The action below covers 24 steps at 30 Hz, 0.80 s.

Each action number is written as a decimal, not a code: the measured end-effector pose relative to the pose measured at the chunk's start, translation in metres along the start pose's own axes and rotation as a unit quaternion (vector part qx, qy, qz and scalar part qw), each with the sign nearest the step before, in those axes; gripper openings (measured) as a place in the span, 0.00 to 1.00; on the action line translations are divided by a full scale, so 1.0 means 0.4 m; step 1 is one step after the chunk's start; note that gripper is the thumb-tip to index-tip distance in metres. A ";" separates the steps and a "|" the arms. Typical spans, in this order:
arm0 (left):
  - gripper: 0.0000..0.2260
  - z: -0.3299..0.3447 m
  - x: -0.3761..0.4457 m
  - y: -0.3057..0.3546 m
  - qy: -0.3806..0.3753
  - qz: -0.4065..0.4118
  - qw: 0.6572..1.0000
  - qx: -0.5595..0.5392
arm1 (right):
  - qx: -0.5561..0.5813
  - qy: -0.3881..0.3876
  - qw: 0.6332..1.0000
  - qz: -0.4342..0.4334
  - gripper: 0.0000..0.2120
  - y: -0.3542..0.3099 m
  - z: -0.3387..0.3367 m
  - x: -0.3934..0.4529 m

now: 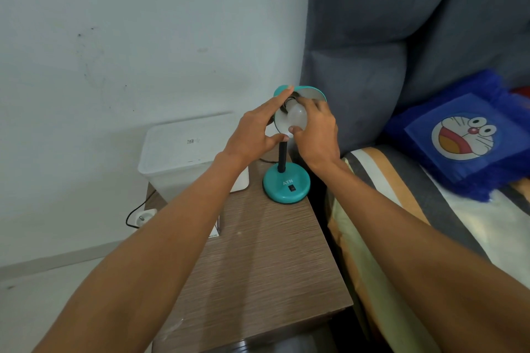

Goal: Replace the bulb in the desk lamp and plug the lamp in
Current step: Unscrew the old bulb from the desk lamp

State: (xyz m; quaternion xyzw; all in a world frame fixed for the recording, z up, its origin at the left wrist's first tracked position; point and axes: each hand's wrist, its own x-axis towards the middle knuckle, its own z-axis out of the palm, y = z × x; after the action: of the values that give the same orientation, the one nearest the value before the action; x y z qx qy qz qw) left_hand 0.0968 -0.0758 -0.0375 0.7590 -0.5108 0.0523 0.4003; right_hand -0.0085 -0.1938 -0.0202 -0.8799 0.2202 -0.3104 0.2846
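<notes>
A teal desk lamp stands on a wooden bedside table [258, 266], its round base [286, 185] marked ATN and its black stem rising to a teal shade [311, 93] with a white inside. A white bulb [296, 116] sits at the shade's mouth, its metal screw base showing at the socket. My right hand [315, 132] is wrapped around the bulb from the right, thumb under it. My left hand [253, 135] holds the shade's left rim, fingers on its top edge. The lamp's white plug [146, 216] lies on the floor to the left on a black cord.
A white lidded plastic box [183, 157] sits at the table's back left against the wall. A small printed box edge [215, 231] peeks out under my left forearm. A bed with a grey headboard, striped sheet and blue cartoon pillow [464, 135] is on the right.
</notes>
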 end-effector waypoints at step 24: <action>0.44 0.000 0.003 -0.001 -0.002 -0.008 1.000 -0.013 | 0.041 0.036 0.997 0.053 0.31 0.001 0.005 -0.001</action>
State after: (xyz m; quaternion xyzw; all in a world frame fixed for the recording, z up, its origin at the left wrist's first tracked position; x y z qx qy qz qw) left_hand 0.0977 -0.0764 -0.0371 0.7579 -0.5062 0.0407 0.4095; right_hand -0.0076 -0.1931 -0.0221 -0.8427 0.2637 -0.3350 0.3288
